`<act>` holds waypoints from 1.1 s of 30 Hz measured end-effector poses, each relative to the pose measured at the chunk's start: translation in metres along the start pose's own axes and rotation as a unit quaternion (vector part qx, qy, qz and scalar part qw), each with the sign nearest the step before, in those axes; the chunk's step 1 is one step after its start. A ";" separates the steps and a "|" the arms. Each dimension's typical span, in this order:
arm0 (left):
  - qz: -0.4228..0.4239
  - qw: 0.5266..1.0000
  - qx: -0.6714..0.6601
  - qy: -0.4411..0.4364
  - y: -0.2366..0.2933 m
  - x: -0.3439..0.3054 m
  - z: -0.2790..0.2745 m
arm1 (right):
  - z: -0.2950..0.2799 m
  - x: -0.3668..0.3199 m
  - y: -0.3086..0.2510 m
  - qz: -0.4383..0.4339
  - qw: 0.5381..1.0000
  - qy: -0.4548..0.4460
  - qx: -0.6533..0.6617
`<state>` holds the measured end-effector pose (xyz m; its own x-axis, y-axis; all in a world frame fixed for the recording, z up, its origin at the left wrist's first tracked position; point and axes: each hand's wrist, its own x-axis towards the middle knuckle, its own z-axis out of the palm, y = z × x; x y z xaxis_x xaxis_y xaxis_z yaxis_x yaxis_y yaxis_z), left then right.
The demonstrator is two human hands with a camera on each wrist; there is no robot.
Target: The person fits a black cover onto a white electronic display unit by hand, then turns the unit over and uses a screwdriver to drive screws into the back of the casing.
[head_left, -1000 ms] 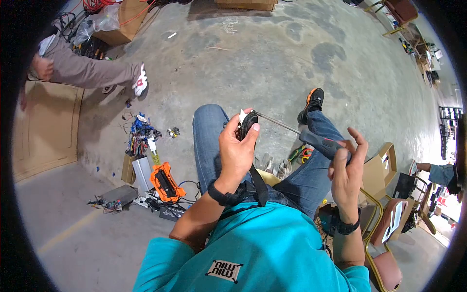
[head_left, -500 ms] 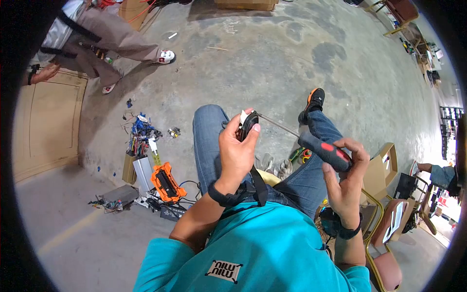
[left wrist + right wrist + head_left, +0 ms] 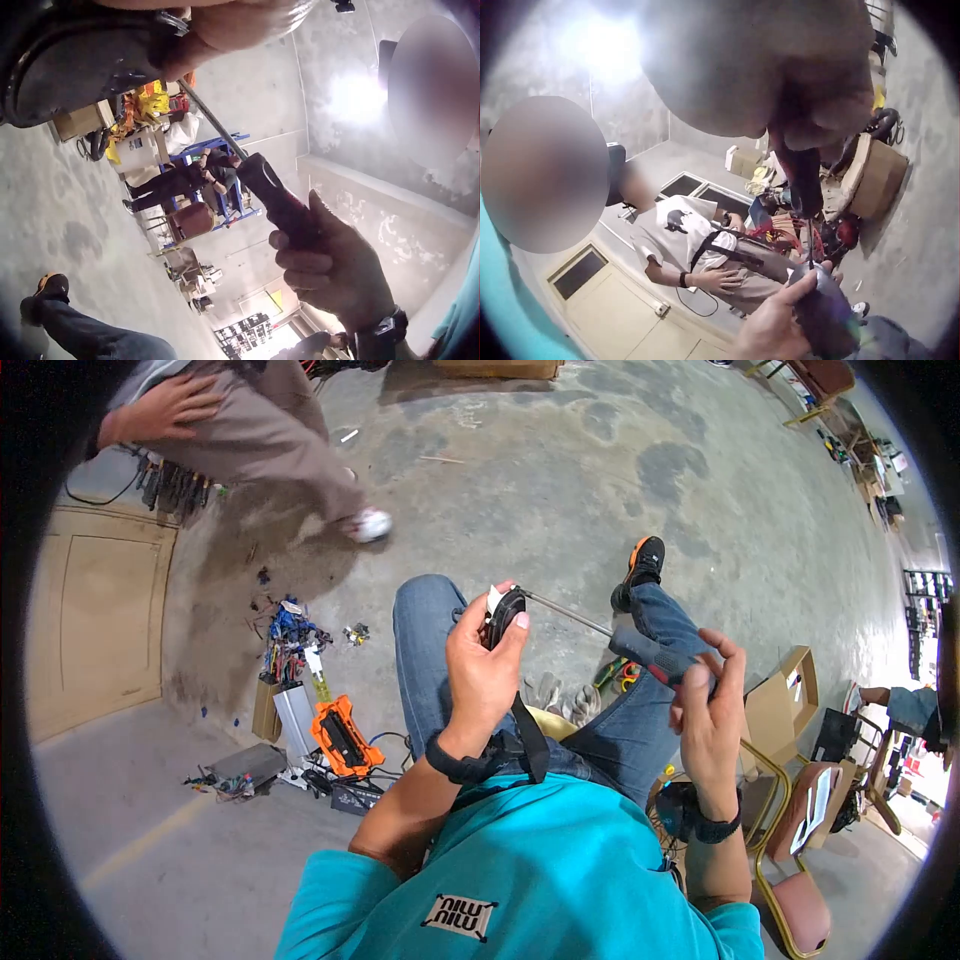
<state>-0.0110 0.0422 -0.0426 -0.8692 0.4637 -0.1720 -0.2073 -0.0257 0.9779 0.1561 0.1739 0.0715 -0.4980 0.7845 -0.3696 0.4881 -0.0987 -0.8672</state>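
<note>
My left hand (image 3: 480,675) grips a round black part (image 3: 504,616) between thumb and fingers, with a bit of white showing at its edge. The metal shaft of a screwdriver (image 3: 568,612) meets the upper rim of that part. Its dark handle (image 3: 271,196) lies in my right hand (image 3: 712,735), whose thumb and fingers curl round the handle's end. In the right wrist view the shaft points down onto the black part (image 3: 826,311), held by the left fingers; the exact contact spot is too small to tell.
Wires and parts (image 3: 290,632), an orange-framed device (image 3: 345,736) and metal boxes lie on the floor at left. A person in brown trousers (image 3: 270,445) is at upper left. At right are an opened cardboard box (image 3: 782,700) and a chair (image 3: 800,910). Gloves (image 3: 578,702) lie between my legs.
My right fingers have shifted round the screwdriver handle, which has turned. The left hand holds the black part almost unmoved. The person at upper left has stepped to the right.
</note>
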 end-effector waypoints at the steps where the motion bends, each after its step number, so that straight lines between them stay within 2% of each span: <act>1: 0.004 1.000 -0.001 0.003 0.000 0.000 0.000 | 0.002 0.000 0.006 -0.158 0.985 -0.007 -0.066; 2: 0.004 1.000 0.000 0.004 0.001 0.000 -0.001 | 0.002 0.001 0.009 -0.158 0.985 -0.009 -0.065; 4: -0.013 1.000 -0.012 0.007 0.002 -0.001 0.000 | 0.000 0.003 0.014 -0.318 0.936 -0.015 -0.151; 5: -0.013 1.000 -0.012 0.006 0.002 0.000 0.000 | -0.005 0.007 0.019 -0.361 0.911 -0.018 -0.197; 6: -0.015 1.000 -0.004 0.007 0.002 0.000 0.000 | -0.003 0.004 0.014 -0.360 0.912 -0.017 -0.198; 7: -0.016 1.000 0.005 0.008 0.001 0.000 0.000 | 0.001 -0.001 0.004 -0.191 0.976 -0.008 -0.105; 8: -0.017 1.000 0.005 0.007 0.000 -0.001 -0.001 | 0.003 -0.004 -0.001 -0.015 1.000 0.003 -0.007; 10: -0.004 1.000 0.016 0.004 -0.001 0.000 -0.001 | 0.000 0.004 0.010 -0.004 1.000 0.006 -0.014; 11: -0.003 1.000 0.017 0.004 -0.001 0.000 -0.001 | 0.001 0.008 0.016 -0.167 0.982 0.013 -0.081; 12: -0.018 1.000 0.001 0.005 -0.001 0.000 -0.001 | 0.002 0.012 0.021 -0.325 0.934 0.018 -0.145; 13: -0.034 0.999 -0.015 0.005 -0.001 0.000 -0.001 | 0.000 0.016 0.022 -0.325 0.935 0.017 -0.144; 15: -0.028 0.999 -0.013 0.008 -0.004 0.000 -0.001 | -0.004 0.022 0.022 -0.447 0.867 0.013 -0.221; 16: -0.023 1.000 -0.012 0.010 -0.005 0.000 -0.001 | -0.002 0.016 0.019 -0.447 0.867 0.013 -0.222; 17: -0.024 1.000 -0.013 0.010 -0.005 0.000 -0.001 | 0.002 0.005 0.013 -0.280 0.949 0.015 -0.143; 18: -0.029 0.999 0.014 0.003 -0.004 0.001 -0.003 | 0.005 -0.003 0.005 -0.102 0.993 0.018 -0.058; 19: -0.033 0.999 0.042 -0.003 -0.002 0.001 -0.005 | 0.006 -0.002 -0.001 -0.037 0.998 0.019 -0.036; 20: -0.033 0.999 0.042 -0.003 0.001 0.001 -0.006 | 0.005 -0.001 0.002 -0.037 0.999 0.019 -0.036; 22: -0.020 0.995 0.093 -0.015 0.009 0.002 -0.008 | 0.003 0.004 0.013 -0.174 0.978 0.015 -0.115; 23: -0.030 0.996 0.083 -0.013 0.007 0.001 -0.009 | 0.002 0.006 0.013 -0.175 0.978 0.014 -0.114; 25: -0.022 0.997 0.070 -0.012 0.004 0.002 -0.010 | 0.002 0.008 0.014 -0.325 0.927 -0.001 -0.184; 26: -0.016 0.998 0.055 -0.013 0.003 0.001 -0.009 | 0.002 0.008 0.011 -0.325 0.927 -0.001 -0.185; 28: -0.021 0.997 0.069 -0.015 0.003 0.002 -0.011 | 0.003 0.004 0.006 -0.255 0.941 0.002 -0.221; 29: -0.024 0.996 0.084 -0.016 0.003 0.003 -0.011 | 0.005 0.004 0.007 -0.199 0.960 0.006 -0.195; 33: -0.025 0.999 0.039 -0.021 -0.003 0.004 -0.013 | 0.006 0.007 0.001 -0.179 0.963 -0.001 -0.201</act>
<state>-0.0202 0.0324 -0.0474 -0.8385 0.5000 -0.2166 -0.2118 0.0672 0.9750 0.1489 0.1751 0.0662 -0.6864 0.7236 -0.0724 0.5238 0.4229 -0.7394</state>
